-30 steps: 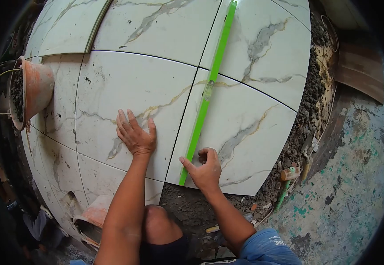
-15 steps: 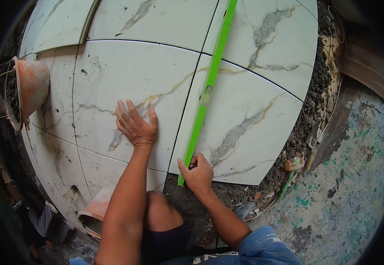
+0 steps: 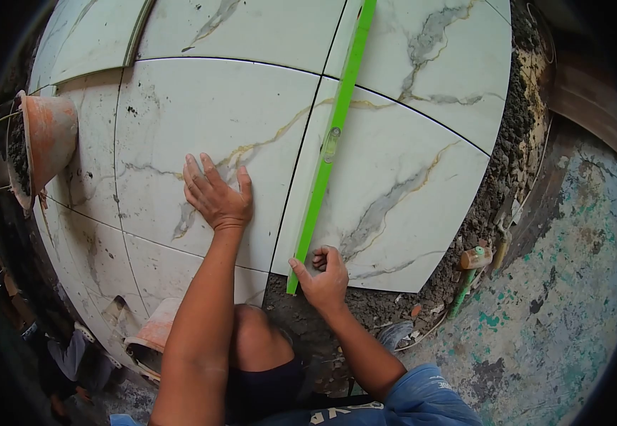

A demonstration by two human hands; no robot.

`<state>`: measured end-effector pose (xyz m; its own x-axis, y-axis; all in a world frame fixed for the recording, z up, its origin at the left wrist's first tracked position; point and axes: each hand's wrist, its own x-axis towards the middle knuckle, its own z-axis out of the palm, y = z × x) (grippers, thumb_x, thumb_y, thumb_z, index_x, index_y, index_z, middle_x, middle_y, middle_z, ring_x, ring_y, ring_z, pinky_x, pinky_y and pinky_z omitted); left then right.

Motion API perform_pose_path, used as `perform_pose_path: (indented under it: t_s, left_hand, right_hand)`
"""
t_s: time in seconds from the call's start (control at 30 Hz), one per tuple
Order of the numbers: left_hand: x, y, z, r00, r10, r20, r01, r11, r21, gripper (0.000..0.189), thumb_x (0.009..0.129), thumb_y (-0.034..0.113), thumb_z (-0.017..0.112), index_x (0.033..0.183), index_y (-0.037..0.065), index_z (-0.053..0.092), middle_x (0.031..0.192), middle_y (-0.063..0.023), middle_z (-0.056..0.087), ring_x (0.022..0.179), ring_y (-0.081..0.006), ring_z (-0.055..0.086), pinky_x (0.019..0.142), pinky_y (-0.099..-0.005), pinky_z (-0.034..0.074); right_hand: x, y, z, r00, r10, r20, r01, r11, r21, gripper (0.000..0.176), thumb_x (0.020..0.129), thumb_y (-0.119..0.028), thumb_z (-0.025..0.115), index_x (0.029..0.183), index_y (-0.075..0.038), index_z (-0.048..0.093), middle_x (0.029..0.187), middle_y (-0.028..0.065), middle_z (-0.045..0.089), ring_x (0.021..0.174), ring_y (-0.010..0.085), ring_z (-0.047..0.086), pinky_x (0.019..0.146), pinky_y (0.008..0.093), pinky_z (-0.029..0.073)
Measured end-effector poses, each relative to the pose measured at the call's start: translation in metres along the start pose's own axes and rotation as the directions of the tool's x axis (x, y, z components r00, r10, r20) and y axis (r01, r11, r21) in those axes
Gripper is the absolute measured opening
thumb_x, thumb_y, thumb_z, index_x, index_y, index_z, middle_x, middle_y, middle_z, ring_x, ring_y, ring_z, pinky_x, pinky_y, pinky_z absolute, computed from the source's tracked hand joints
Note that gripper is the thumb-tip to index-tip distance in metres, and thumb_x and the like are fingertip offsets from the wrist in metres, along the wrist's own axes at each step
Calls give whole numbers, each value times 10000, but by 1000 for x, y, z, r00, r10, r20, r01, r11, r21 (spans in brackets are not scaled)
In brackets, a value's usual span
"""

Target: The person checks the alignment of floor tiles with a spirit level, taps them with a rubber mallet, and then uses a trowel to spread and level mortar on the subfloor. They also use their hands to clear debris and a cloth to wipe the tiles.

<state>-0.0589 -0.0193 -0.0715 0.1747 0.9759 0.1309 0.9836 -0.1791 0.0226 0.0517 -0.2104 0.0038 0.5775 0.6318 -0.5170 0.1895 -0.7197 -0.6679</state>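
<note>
My left hand lies flat with fingers spread on a large white marble-look tile with grey and gold veins. A bright green spirit level lies lengthwise across the tiles, just right of a dark joint. At its near end is my right hand, the thumb lying over the level and the other fingers loosely curled, apart from it on the right. Under the level's lower half is another veined tile, its near edge bordering wet grey mortar.
An orange bucket of mortar lies tipped at the left, and another bucket sits beside my left forearm. A mallet with a green handle rests at the right tile edge. Loose tiles are stacked at upper left.
My right hand's fingers have come away from the side of the level, while its thumb stays over it. My left hand keeps its place; the view has shifted slightly.
</note>
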Motion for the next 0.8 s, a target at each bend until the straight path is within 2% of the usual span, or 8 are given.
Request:
perform_pose_path:
  t_s: [0.17,0.23,0.47,0.53,0.57,0.67,0.73,0.8]
  left_hand:
    - [0,-1,0,1000,4,-3,-4,1000,5,756,854,476,553,1411,-5,378,1490,-235,309,1378,-388,288,1088,-527,241]
    - [0,-1,0,1000,1,-3,-1,1000,6,755,854,476,553,1411,-4,379,1490,-234,309,1380,-386,288,1088,-527,240]
    - [0,-1,2,1000,2,0,-2,1000,13,761,858,490,538,1411,-8,377,1492,-238,299,1377,-385,284,1088,-532,237]
    - [0,-1,1,1000,2,0,-2,1000,15,764,859,494,534,1411,-9,375,1492,-238,297,1376,-384,283,1088,-532,236]
    - [0,-1,1,1000,1,1,-1,1000,13,765,860,498,531,1412,-8,373,1492,-238,297,1376,-383,282,1089,-532,235]
    - [0,0,0,1000,-4,6,4,1000,10,767,861,501,529,1412,-8,372,1492,-238,298,1376,-382,282,1089,-529,232]
    - [0,0,0,1000,-3,9,3,1000,13,766,862,501,529,1412,-9,372,1491,-238,299,1376,-382,282,1089,-528,231]
    - [0,0,0,1000,1,-1,-1,1000,14,766,862,501,529,1411,-9,373,1491,-238,300,1376,-381,282,1088,-525,231]
  right_hand:
    - [-9,9,0,999,-51,-11,51,998,25,577,728,-440,820,966,16,557,826,110,566,728,232,575,688,351,497]
    - [-15,14,-1,992,-121,-23,121,993,3,579,720,-468,809,955,-1,559,874,125,577,795,286,581,716,396,495]
    - [-31,26,-2,965,-261,-11,260,965,-45,683,679,-516,823,1015,3,533,1000,160,555,945,351,538,825,461,446]
    - [-37,29,5,891,-443,-97,429,893,-136,703,665,-527,829,1036,-14,524,1071,163,520,993,364,503,858,489,411]
    - [-41,36,11,891,-445,-95,431,892,-137,703,665,-527,829,1036,-14,524,1071,163,520,993,364,503,858,489,411]
    - [-52,53,27,878,-461,-126,408,860,-306,674,687,-537,810,1024,-28,524,1099,161,498,1020,364,478,873,497,386]
    - [-52,52,32,899,-418,-130,333,845,-418,594,715,-519,791,982,-54,535,1072,141,517,1009,344,476,867,485,376]
    - [-52,51,35,897,-424,-123,340,842,-420,542,727,-499,783,950,-69,541,1056,125,525,997,336,473,857,482,370]
